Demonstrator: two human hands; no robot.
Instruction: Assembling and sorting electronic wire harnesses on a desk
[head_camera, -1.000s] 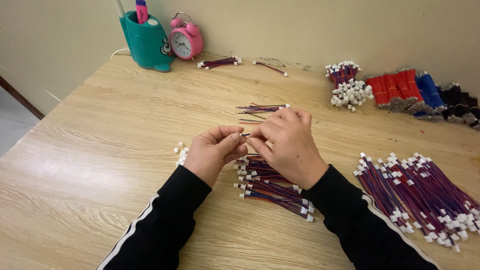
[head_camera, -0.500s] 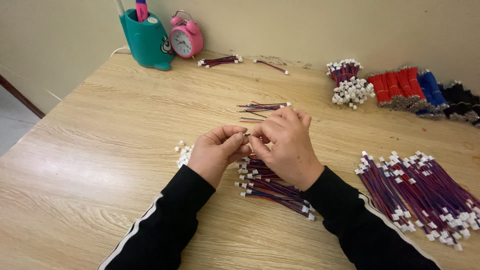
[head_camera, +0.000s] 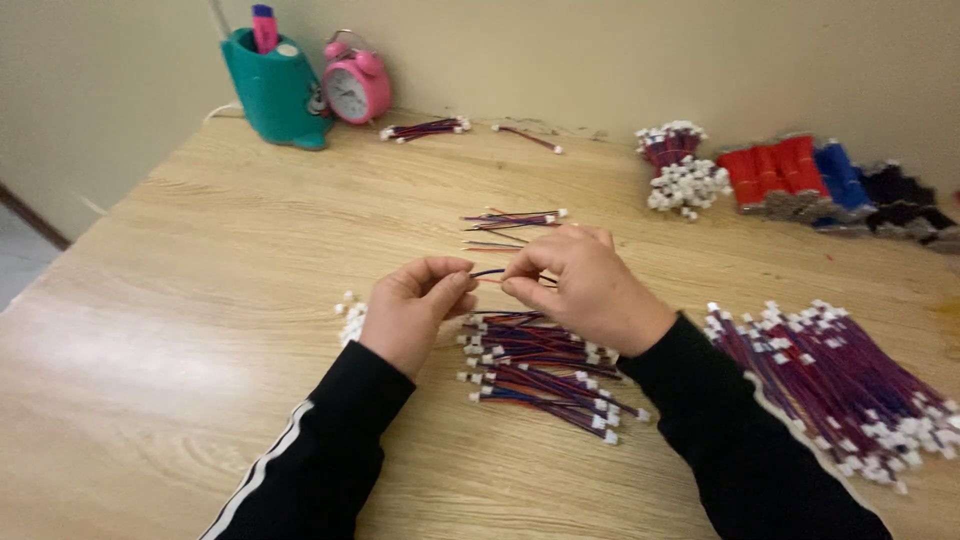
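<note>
No packages, labels, signs or screens show here.

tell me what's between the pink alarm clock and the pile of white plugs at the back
In the head view, two small wire bundles lie on the table between the alarm clock and the white plugs: one thicker, one thin.

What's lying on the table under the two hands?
Under the left hand and right hand, which pinch a short wire, lies a pile of red-blue wires with white plugs. The left wrist covers part of some loose white connectors.
</note>
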